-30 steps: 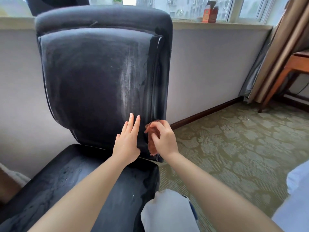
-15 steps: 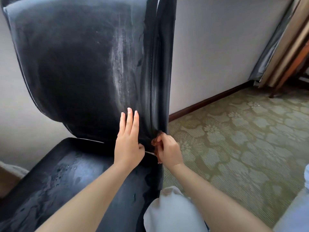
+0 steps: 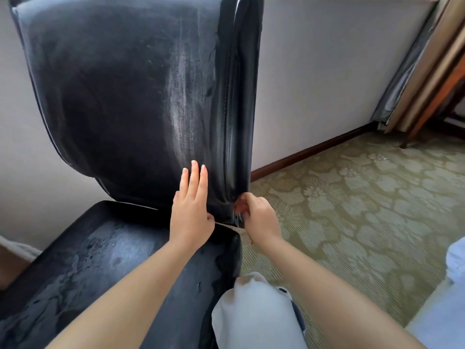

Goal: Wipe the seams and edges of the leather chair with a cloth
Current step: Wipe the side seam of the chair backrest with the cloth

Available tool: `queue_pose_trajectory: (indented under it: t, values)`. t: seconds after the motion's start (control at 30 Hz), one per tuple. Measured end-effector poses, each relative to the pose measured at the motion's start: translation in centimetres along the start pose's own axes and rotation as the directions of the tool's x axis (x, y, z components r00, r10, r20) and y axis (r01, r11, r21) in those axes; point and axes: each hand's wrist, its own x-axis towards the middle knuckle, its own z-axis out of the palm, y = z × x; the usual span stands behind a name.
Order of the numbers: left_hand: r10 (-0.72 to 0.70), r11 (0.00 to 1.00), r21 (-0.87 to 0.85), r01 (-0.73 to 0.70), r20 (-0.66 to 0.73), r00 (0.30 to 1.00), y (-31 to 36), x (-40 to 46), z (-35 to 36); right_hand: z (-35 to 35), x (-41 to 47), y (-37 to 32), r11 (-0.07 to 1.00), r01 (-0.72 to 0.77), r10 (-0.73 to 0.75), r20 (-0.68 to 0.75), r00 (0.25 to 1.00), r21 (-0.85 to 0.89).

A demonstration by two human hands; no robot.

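Observation:
The black leather chair [image 3: 120,102] fills the left half of the view, its backrest upright and its seat [image 3: 100,260] below. My left hand [image 3: 191,210] lies flat with straight fingers on the lower right of the backrest. My right hand [image 3: 259,217] grips a reddish-brown cloth [image 3: 240,205] at the bottom of the backrest's right side seam. Only a small bit of the cloth shows between my fingers and the leather.
A pale wall with a dark baseboard [image 3: 312,149] runs behind the chair. Green patterned carpet [image 3: 364,210] spreads to the right. A curtain [image 3: 427,71] and a wooden table leg [image 3: 432,117] stand at the far right. My knee in white fabric [image 3: 254,311] is beside the seat.
My right hand with the cloth has slid down the backrest's right seam to its bottom corner. The view has tilted down and moved closer. My left hand stays pressed on the backrest.

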Motion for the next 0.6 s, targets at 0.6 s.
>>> queue_pose_trajectory:
  t: [0.6]
  values:
    - [0.079, 0.997, 0.027, -0.078, -0.052, 0.996, -2.1, -1.1, 3.4, 3.3, 1.0, 2.9, 0.962, 0.243, -0.250, -0.047, 0.967, -0.124]
